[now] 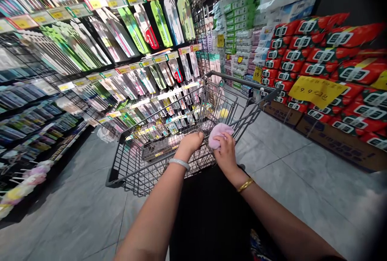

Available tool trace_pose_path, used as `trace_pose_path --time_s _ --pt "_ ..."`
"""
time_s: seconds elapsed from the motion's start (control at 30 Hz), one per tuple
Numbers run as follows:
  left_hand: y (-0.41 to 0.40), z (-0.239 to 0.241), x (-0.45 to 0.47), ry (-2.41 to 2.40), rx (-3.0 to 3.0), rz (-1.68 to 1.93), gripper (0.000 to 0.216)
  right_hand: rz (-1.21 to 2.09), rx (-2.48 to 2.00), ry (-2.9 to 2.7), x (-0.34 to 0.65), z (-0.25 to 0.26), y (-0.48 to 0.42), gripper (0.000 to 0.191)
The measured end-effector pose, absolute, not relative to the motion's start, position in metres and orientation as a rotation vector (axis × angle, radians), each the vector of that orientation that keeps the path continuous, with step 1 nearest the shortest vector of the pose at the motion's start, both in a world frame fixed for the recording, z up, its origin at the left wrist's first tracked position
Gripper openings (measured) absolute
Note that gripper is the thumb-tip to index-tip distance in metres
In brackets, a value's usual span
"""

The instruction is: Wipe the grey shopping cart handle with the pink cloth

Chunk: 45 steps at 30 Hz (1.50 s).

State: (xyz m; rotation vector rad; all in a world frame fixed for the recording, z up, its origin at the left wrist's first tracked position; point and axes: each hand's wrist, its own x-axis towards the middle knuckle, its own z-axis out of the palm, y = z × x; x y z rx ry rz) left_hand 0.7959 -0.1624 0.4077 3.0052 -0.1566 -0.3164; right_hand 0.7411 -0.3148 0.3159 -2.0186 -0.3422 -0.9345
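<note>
My left hand (pixel 190 143), with a pale bangle at its wrist, is curled over the near rim of a grey wire shopping cart (pixel 142 176). Its fingertips are hidden on the far side. Beside it, my right hand (pixel 226 152), below a gold bracelet, grips a fluffy lilac cloth (pixel 222 130). The cloth is bunched up and lies against the same rim. Inside the cart, the wire mesh shows, along with a folding flap. A yellow thing (pixel 223 113) is visible through the wires toward the far end; I cannot make out what it is.
A rack of packaged toothbrushes (pixel 133 31) rises close behind the cart on the left. On the right, red wipes packs (pixel 317 59) are stacked on cardboard boxes (pixel 332 144), with a yellow price sign (pixel 317 92). Bath puffs (pixel 27 180) hang low at left. Grey tiles (pixel 272 180) cover the floor.
</note>
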Motion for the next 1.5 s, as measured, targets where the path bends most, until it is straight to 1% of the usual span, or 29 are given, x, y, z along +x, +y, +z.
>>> trace_pose_path --time_s 0.17,0.27,0.37,0.47,0.57,0.67,0.77,0.87,0.93,1.0,1.1,1.17,1.27,1.37,1.43,1.5 --pt "-0.16 0.415 0.783 -0.139 3.013 -0.255 0.065 -0.873 -2.043 -0.532 0.745 0.312 -0.318 0.048" --pt "-0.137 0.416 0.761 -0.049 3.079 -0.261 0.072 -0.936 -2.037 -0.354 0.753 0.313 -0.328 0.046" --pt "-0.118 0.413 0.742 0.058 3.158 -0.228 0.073 -0.973 -2.025 -0.24 0.745 0.315 -0.31 0.045" --pt "-0.116 0.41 0.736 0.026 3.221 -0.201 0.066 -0.884 -2.06 -0.519 0.727 0.314 -0.279 0.047" --pt "-0.124 0.407 0.739 -0.076 3.256 -0.196 0.058 -0.836 -2.058 -0.677 0.725 0.311 -0.278 0.049" --pt "-0.131 0.404 0.742 -0.053 3.238 -0.194 0.057 -0.952 -2.053 -0.447 0.741 0.31 -0.308 0.044" --pt "-0.141 0.401 0.745 -0.086 3.232 -0.142 0.052 -1.037 -2.046 -0.188 0.751 0.313 -0.32 0.042" --pt "-0.152 0.4 0.749 -0.168 3.231 -0.109 0.047 -0.972 -2.096 -0.291 0.74 0.315 -0.302 0.044" --pt "-0.155 0.403 0.748 -0.21 3.215 -0.111 0.049 -0.897 -2.118 -0.432 0.733 0.314 -0.294 0.047" --pt "-0.148 0.406 0.744 -0.188 3.185 -0.109 0.058 -0.865 -2.121 -0.472 0.734 0.312 -0.301 0.048" --pt "-0.121 0.408 0.732 -0.061 3.166 -0.113 0.075 -0.923 -2.084 -0.266 0.748 0.311 -0.328 0.044" --pt "-0.101 0.406 0.725 -0.003 3.174 -0.115 0.08 -0.958 -2.046 -0.098 0.754 0.312 -0.335 0.044" --pt "-0.088 0.398 0.723 0.064 3.144 -0.099 0.082 -0.928 -2.058 -0.112 0.744 0.313 -0.309 0.045" --pt "-0.096 0.392 0.73 0.13 3.136 -0.115 0.081 -0.813 -2.106 -0.407 0.725 0.312 -0.274 0.048" --pt "-0.106 0.39 0.735 0.15 3.148 -0.115 0.08 -0.736 -2.117 -0.541 0.719 0.311 -0.269 0.052" --pt "-0.115 0.389 0.737 0.142 3.165 -0.104 0.08 -0.711 -2.121 -0.537 0.722 0.309 -0.279 0.052"
